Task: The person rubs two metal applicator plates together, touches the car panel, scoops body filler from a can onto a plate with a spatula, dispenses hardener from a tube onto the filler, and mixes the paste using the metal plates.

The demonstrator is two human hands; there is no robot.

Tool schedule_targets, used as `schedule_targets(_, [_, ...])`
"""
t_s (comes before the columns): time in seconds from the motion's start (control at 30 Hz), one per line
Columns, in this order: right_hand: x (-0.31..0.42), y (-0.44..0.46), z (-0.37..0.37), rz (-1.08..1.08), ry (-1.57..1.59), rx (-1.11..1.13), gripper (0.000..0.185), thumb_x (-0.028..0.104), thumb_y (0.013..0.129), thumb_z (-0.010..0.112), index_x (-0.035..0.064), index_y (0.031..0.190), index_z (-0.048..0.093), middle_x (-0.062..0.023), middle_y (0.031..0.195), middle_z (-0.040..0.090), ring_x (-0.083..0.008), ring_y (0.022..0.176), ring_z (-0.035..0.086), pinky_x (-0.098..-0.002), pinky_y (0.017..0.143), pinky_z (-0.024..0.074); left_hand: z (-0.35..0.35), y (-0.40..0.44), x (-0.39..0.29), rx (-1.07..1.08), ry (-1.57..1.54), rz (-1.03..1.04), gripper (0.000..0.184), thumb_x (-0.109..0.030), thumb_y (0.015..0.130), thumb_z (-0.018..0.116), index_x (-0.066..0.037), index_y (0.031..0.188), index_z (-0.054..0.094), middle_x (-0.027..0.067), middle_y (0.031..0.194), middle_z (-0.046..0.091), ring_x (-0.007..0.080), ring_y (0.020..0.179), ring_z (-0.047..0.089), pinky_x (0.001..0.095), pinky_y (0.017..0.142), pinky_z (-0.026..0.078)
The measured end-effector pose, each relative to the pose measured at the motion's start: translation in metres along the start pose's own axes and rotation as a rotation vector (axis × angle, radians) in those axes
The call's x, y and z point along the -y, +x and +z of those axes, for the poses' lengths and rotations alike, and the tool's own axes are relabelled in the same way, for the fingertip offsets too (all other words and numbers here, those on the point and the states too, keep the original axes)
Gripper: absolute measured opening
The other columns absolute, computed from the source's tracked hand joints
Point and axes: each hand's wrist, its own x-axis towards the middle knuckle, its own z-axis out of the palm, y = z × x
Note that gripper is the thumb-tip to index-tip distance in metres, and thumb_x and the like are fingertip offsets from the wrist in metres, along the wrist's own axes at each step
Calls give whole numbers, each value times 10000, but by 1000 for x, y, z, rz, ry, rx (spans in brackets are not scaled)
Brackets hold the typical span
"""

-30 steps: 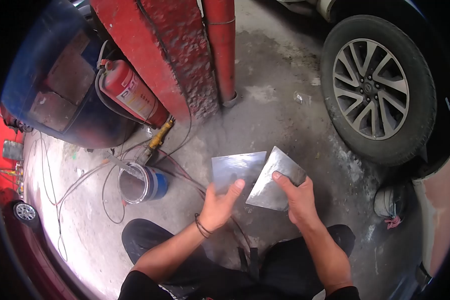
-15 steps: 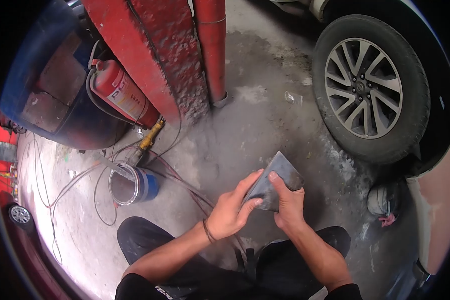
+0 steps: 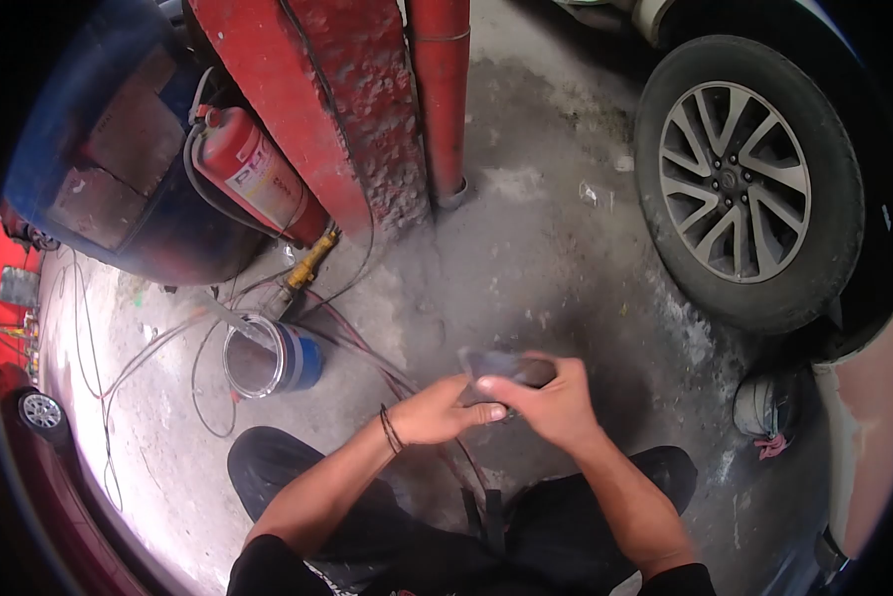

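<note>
Both my hands meet in front of my knees, low in the middle of the head view. Between them are flat metal plates point(image 3: 496, 364), dark grey and smeared by motion, so I cannot tell one from the other. My left hand point(image 3: 448, 408) is closed on the lower left side, its thumb pointing right. From the right, my right hand point(image 3: 549, 395) wraps round the plates with its thumb across the near face. A blue and white can point(image 3: 302, 359) with a flat strip across its mouth stands on the floor to the left of my hands.
A red pillar point(image 3: 317, 109), a fire extinguisher point(image 3: 258, 179) and a blue barrel point(image 3: 158, 214) stand at the upper left. Hoses and a yellow tool point(image 3: 312, 260) lie on the floor. At the right are a car wheel point(image 3: 735, 179) and a small round container point(image 3: 759, 405).
The two plates were apart, one in each hand, then came together. My hands have since moved slightly down and left, and the plates are now tilted flatter.
</note>
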Motion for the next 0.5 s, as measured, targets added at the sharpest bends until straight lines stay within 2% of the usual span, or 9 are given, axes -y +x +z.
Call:
schedule_targets(0.03, [2, 4, -5, -4, 41, -82, 406, 104, 957, 810, -35, 1318, 687, -26, 993, 775, -100, 853, 687, -260, 762, 561, 2, -1, -5, -53, -39, -35, 506, -324, 1059, 723, 35, 1396, 610, 101, 1196, 744, 181, 1073, 687, 357, 948, 551])
schedule_targets(0.1, [7, 12, -34, -205, 166, -243, 472, 209, 1042, 727, -32, 1426, 595, -48, 1111, 760, -125, 1003, 689, -279, 888, 551, 5, -2, -10, -170, -168, -73, 493, -347, 1046, 745, 37, 1344, 659, 72, 1171, 747, 153, 1066, 674, 331, 946, 547])
schedule_targets(0.2, [13, 22, -64, -256, 277, -388, 499, 343, 1114, 618, -21, 1453, 576, -63, 1234, 713, -139, 1178, 632, -310, 1037, 492, 7, -4, -13, -316, -376, -70, 419, -334, 1010, 797, 41, 1195, 762, 42, 1097, 759, 116, 1029, 671, 296, 932, 539])
schedule_targets(0.3, [-4, 18, -45, -160, 37, -527, 549, 446, 1134, 555, 8, 1463, 590, -60, 1279, 674, -130, 1237, 565, -311, 1097, 430, 13, -2, -23, -299, -394, -88, 404, -309, 995, 816, 37, 1197, 762, 45, 1083, 765, 121, 1006, 686, 296, 915, 544])
schedule_targets(0.4, [-9, 11, -36, -120, 71, -200, 513, 423, 1137, 560, 22, 1453, 611, -43, 1238, 675, -137, 1165, 580, -301, 1052, 452, 17, 1, -23, -303, -454, -75, 395, -292, 984, 829, 32, 1200, 763, 61, 1100, 773, 122, 1006, 697, 297, 900, 550])
schedule_targets(0.5, [-4, 5, -35, -40, 139, 56, 495, 422, 1135, 562, 15, 1406, 642, -42, 1239, 673, -126, 1142, 581, -304, 1032, 463, 16, 2, -26, -309, -480, -33, 403, -295, 987, 821, 49, 1190, 767, 66, 1027, 787, 127, 922, 721, 293, 845, 581])
